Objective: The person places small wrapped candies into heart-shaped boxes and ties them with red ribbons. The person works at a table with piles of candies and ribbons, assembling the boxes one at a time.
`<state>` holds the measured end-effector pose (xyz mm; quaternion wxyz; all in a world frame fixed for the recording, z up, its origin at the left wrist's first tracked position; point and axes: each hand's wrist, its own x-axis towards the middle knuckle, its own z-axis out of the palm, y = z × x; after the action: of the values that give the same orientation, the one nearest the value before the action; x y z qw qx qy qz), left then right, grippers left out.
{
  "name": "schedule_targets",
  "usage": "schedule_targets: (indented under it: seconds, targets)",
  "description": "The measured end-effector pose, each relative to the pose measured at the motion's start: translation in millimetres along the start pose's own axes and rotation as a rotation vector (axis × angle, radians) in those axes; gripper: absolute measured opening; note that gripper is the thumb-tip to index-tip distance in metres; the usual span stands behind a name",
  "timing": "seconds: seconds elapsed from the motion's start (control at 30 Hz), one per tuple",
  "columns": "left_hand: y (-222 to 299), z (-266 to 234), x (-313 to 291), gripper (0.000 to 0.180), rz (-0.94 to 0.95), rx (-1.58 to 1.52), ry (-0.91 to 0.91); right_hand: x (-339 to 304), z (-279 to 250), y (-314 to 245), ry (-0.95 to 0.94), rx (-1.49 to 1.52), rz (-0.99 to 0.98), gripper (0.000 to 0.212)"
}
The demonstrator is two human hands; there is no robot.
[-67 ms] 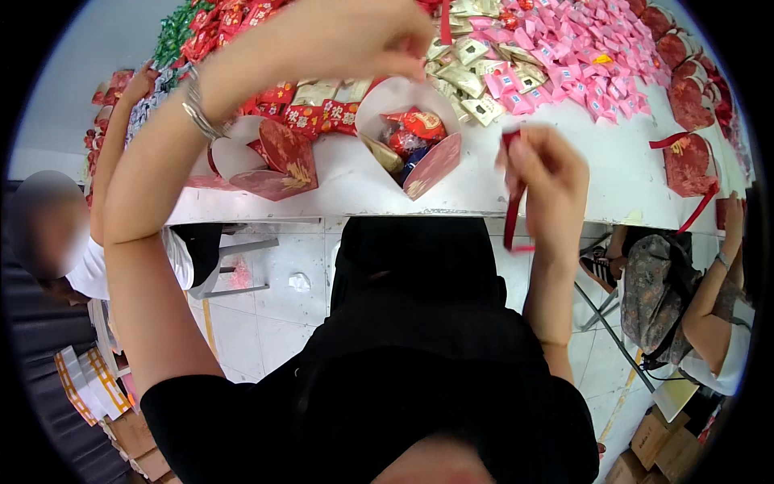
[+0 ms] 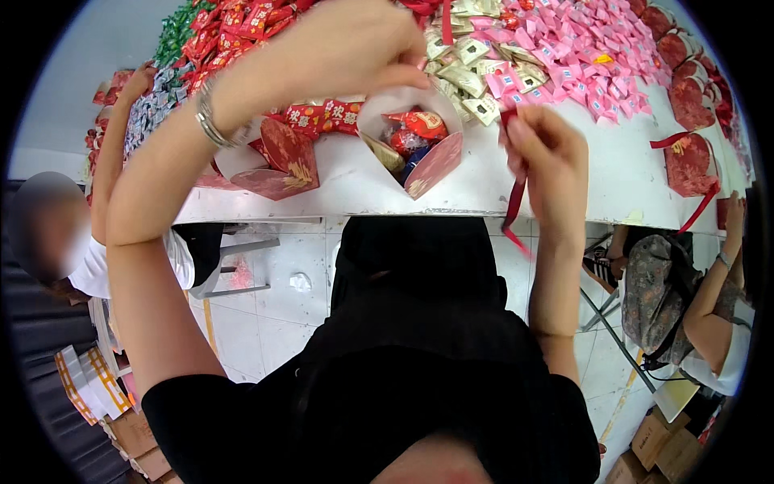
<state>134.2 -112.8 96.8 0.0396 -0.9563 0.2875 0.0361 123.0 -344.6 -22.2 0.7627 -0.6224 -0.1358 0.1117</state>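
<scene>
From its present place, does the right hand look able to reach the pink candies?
Probably yes: the pink candies lie just beyond the right hand, nothing visible between, though this hand holds a red ribbon.

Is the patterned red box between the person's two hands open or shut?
Open: the box has no cover over its opening, and wrapped sweets show inside.

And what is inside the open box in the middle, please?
Inside the box are a red packet toward the back, a gold packet at the left and something dark blue in front. Whatever lies beneath them is covered.
</scene>
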Motion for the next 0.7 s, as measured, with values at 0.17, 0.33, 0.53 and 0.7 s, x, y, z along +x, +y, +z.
schedule_targets:
  seconds: [0.17, 0.33, 0.53, 0.7]
  targets:
    - [3, 39, -14, 0.016, -0.140, -0.321, 0.385, 53, 3, -7, -0.246, -0.092, 0.093, 0.011]
    - [10, 42, -18, 0.012, -0.070, -0.164, 0.436, 65, 12, -8, -0.353, -0.142, 0.142, 0.012]
    - [12, 51, -19, 0.012, -0.078, -0.176, 0.476, 68, 15, -13, -0.377, -0.045, 0.245, 0.011]
    - [14, 51, -22, 0.011, -0.150, -0.228, 0.417, 71, 23, -12, -0.365, -0.057, 0.275, 0.013]
